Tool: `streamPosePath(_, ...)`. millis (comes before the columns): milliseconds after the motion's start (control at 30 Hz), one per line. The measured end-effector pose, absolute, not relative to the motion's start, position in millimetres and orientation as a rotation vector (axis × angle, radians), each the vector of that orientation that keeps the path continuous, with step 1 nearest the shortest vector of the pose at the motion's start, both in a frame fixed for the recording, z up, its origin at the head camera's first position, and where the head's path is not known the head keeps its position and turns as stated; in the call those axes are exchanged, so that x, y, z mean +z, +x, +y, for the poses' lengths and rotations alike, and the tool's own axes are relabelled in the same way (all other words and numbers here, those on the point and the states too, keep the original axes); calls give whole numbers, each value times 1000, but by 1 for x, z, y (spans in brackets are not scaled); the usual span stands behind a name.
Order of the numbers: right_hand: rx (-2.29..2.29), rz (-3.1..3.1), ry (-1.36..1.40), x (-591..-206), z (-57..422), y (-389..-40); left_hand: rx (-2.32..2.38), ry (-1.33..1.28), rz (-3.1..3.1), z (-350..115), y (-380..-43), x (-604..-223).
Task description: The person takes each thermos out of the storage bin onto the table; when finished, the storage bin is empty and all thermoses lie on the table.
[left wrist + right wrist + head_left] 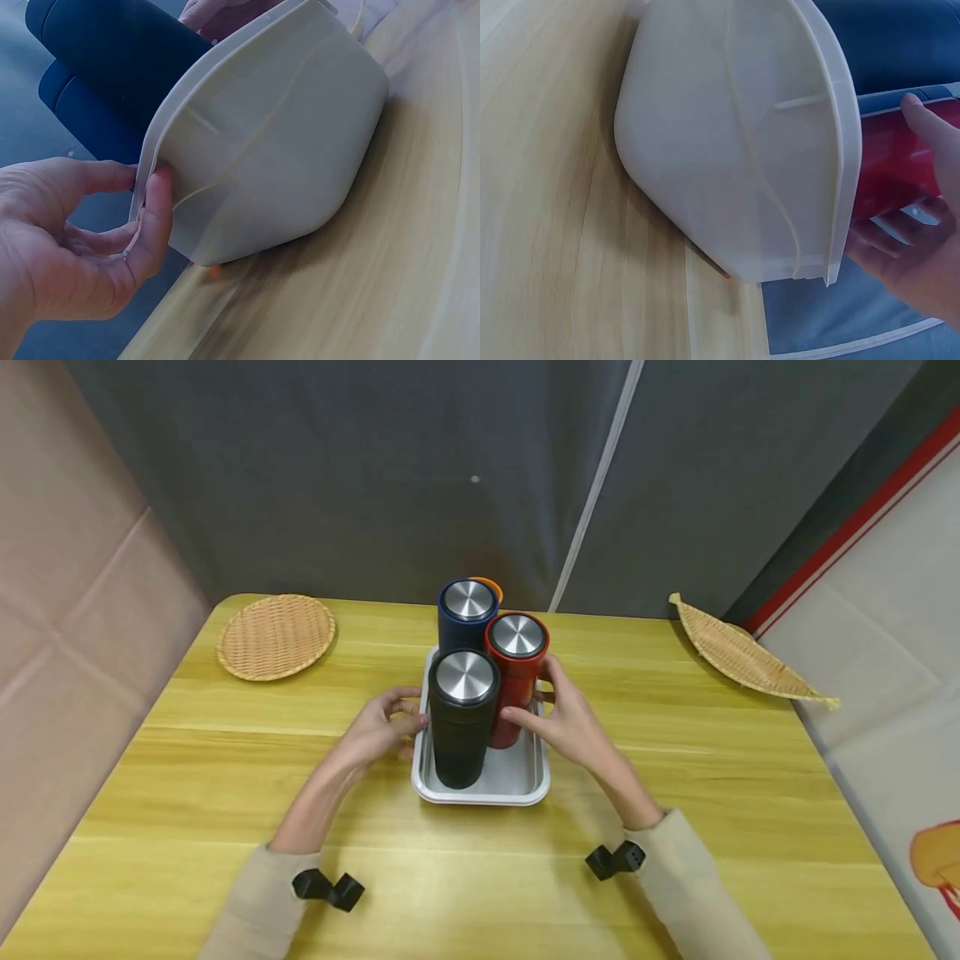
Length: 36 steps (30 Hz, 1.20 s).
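- Head: four cylindrical bottles; steel-lidded black bottle (459, 739) and red bottle (517, 681) upright in one white rectangular plastic tray (502, 798), toward the tabletop's (712, 860) far edge; blue bottle (450, 631), mostly hidden orange bottle (491, 583) behind.
- Left wrist: left hand's (82, 232) fingers pinch the tray's rim.
- Right wrist: right hand's (930, 251) fingers curl round the red bottle.

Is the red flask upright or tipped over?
Upright: the red flask has its silver top facing up, its base down inside the bin.

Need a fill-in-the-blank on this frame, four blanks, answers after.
The left grip pinches the bin; the right grip is on the ____ flask.
The frontmost flask in the head view is ____.
There, ____ flasks show silver lids.
The round woven tray lies on the bin's ____ side there.
Red; black; three; left.
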State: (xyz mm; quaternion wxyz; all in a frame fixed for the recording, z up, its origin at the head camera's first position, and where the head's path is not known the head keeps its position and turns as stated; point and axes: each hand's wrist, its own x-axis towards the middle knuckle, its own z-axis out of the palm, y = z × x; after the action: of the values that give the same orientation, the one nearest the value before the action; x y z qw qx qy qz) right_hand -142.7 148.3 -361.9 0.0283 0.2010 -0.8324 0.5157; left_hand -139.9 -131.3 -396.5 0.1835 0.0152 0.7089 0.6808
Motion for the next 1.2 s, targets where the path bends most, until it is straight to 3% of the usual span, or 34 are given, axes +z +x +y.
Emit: streamPosePath(1200,1732,-2351,429,-351,144,-140,1944,119,1950,-135,-140,-401)
